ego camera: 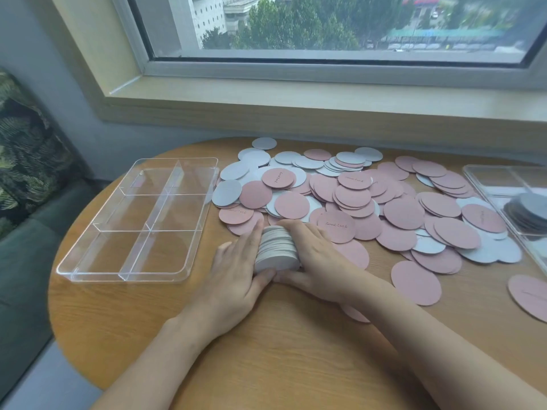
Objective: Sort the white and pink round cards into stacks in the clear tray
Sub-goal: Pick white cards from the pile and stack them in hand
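cards in the stack (276,247) look thin, stiff and very light, with smooth faces that should slide on each other, so i judge the pile will fan or spill unless it is squeezed from both sides at the rims and kept level. left hand (236,270) presses its straight fingers flat against the stack's left side; right hand (316,255) curls round the right side, and the thumbs meet at the near edge. the stack is white, edges slightly uneven, standing on the counter (266,350) near its middle. the tray (74,269) sits just to the left, toward the counter's left edge, with clear dividers. loose pink and white cards (370,202) are heaped toward the far and right edges, some with small script.
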Action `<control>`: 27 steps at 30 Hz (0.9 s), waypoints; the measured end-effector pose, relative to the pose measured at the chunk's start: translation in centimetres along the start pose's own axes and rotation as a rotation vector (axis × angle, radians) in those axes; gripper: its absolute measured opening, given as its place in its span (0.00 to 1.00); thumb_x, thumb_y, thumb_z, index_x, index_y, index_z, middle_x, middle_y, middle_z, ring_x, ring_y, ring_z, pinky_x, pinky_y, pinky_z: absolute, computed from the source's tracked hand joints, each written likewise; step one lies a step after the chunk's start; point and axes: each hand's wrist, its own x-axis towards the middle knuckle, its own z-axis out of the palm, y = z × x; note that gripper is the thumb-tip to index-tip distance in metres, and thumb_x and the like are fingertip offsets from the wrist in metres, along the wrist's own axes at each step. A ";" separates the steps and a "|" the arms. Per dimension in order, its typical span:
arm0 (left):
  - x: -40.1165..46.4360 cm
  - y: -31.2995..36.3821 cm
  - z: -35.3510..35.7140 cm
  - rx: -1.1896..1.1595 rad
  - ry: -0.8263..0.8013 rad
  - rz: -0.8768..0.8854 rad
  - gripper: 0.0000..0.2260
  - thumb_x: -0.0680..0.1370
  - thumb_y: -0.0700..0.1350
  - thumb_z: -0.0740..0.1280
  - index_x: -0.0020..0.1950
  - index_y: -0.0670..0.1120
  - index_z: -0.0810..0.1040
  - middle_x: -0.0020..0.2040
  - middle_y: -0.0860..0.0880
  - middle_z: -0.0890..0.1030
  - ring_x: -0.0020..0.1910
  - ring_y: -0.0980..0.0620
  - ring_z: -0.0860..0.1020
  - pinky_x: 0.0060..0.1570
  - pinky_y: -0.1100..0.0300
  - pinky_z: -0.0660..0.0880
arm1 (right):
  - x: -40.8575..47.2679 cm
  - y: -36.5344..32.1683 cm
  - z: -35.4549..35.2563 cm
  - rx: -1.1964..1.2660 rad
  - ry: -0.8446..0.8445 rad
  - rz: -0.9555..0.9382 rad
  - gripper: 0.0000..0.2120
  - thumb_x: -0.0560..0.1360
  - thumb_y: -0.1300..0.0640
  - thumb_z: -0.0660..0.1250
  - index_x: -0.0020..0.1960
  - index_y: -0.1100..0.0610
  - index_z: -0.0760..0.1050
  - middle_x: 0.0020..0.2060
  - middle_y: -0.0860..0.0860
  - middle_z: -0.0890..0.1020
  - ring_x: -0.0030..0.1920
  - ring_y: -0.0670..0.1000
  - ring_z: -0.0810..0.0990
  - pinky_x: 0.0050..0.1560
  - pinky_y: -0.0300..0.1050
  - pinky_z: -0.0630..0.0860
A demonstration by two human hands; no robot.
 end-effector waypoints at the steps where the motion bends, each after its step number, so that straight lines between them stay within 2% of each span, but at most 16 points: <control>1: 0.0 0.0 0.0 0.005 -0.005 -0.002 0.34 0.82 0.64 0.50 0.83 0.53 0.41 0.78 0.65 0.52 0.75 0.65 0.53 0.73 0.70 0.43 | 0.0 0.0 0.1 -0.002 0.000 -0.004 0.37 0.73 0.42 0.74 0.74 0.54 0.62 0.65 0.47 0.71 0.65 0.48 0.65 0.66 0.42 0.56; 3: 0.1 -0.1 0.1 0.022 -0.023 -0.003 0.35 0.82 0.66 0.47 0.83 0.53 0.40 0.79 0.61 0.54 0.76 0.62 0.53 0.74 0.68 0.43 | 0.1 0.2 0.1 -0.023 -0.005 -0.014 0.38 0.73 0.39 0.71 0.74 0.54 0.61 0.65 0.47 0.71 0.65 0.49 0.66 0.68 0.45 0.57; 6: 0.0 0.0 0.4 0.047 -0.025 0.001 0.35 0.82 0.66 0.47 0.84 0.51 0.40 0.81 0.55 0.58 0.75 0.54 0.60 0.74 0.61 0.49 | 0.0 0.3 -0.1 -0.085 -0.019 -0.028 0.37 0.73 0.37 0.67 0.75 0.53 0.59 0.65 0.47 0.71 0.65 0.50 0.67 0.71 0.49 0.58; 9: 0.0 0.0 0.3 0.023 -0.026 -0.009 0.35 0.82 0.66 0.48 0.84 0.52 0.42 0.80 0.55 0.60 0.74 0.54 0.61 0.72 0.65 0.49 | -0.2 0.3 -0.2 -0.066 0.001 -0.031 0.35 0.74 0.39 0.69 0.74 0.52 0.61 0.61 0.44 0.71 0.63 0.47 0.66 0.67 0.45 0.57; 11: 0.1 -0.1 0.1 -0.083 -0.032 -0.033 0.35 0.81 0.66 0.54 0.84 0.53 0.49 0.81 0.58 0.60 0.76 0.57 0.62 0.73 0.66 0.52 | -0.3 0.3 -0.2 -0.005 0.032 -0.003 0.34 0.73 0.39 0.71 0.72 0.52 0.63 0.58 0.41 0.70 0.60 0.42 0.65 0.64 0.41 0.58; 12: 0.1 -0.2 -0.1 -0.168 -0.028 -0.047 0.34 0.81 0.63 0.60 0.84 0.54 0.53 0.80 0.60 0.61 0.74 0.58 0.66 0.73 0.64 0.58 | -0.3 0.3 -0.2 0.020 0.045 0.013 0.34 0.73 0.38 0.72 0.71 0.51 0.64 0.57 0.40 0.70 0.59 0.41 0.65 0.64 0.40 0.59; 14: 0.0 -0.2 -0.7 -0.308 0.011 -0.073 0.31 0.78 0.56 0.69 0.80 0.54 0.64 0.74 0.63 0.69 0.63 0.58 0.74 0.64 0.65 0.69 | -0.4 0.3 -0.3 0.070 0.057 0.038 0.34 0.71 0.38 0.73 0.70 0.50 0.65 0.58 0.41 0.72 0.61 0.42 0.67 0.64 0.40 0.62; 15: -0.1 -0.1 -0.9 -0.342 0.040 -0.084 0.29 0.77 0.53 0.70 0.78 0.54 0.68 0.70 0.65 0.72 0.59 0.58 0.76 0.58 0.66 0.72 | -0.4 0.4 -0.4 0.111 0.057 0.053 0.33 0.71 0.39 0.73 0.70 0.51 0.66 0.58 0.42 0.73 0.61 0.43 0.68 0.63 0.41 0.63; 17: -0.2 0.1 -1.4 -0.372 0.091 -0.099 0.26 0.76 0.52 0.71 0.74 0.55 0.73 0.64 0.65 0.76 0.59 0.59 0.78 0.52 0.68 0.73 | -0.6 0.4 -0.7 0.201 0.045 0.083 0.33 0.70 0.45 0.76 0.70 0.52 0.67 0.59 0.43 0.74 0.63 0.44 0.69 0.62 0.41 0.65; 20: -0.2 0.4 -1.9 -0.379 0.149 -0.094 0.24 0.75 0.55 0.70 0.71 0.53 0.76 0.62 0.63 0.79 0.60 0.59 0.78 0.52 0.70 0.71 | -0.6 0.1 -0.8 0.282 0.070 0.094 0.34 0.68 0.45 0.76 0.70 0.48 0.68 0.60 0.42 0.76 0.62 0.42 0.72 0.60 0.37 0.68; 23: -0.3 0.5 -3.1 -0.389 0.219 -0.098 0.23 0.74 0.53 0.70 0.69 0.52 0.78 0.59 0.60 0.82 0.58 0.56 0.80 0.53 0.68 0.73 | 0.0 -0.9 -1.2 0.345 0.149 0.067 0.36 0.67 0.51 0.79 0.70 0.45 0.67 0.58 0.42 0.75 0.57 0.43 0.75 0.53 0.30 0.67; 27: -0.3 -0.6 -5.9 -0.488 0.305 -0.180 0.20 0.75 0.52 0.70 0.67 0.57 0.78 0.56 0.60 0.84 0.56 0.53 0.81 0.50 0.62 0.78 | 2.3 -3.4 -1.7 0.384 0.234 -0.092 0.31 0.69 0.59 0.78 0.65 0.43 0.67 0.59 0.46 0.73 0.52 0.48 0.78 0.49 0.37 0.73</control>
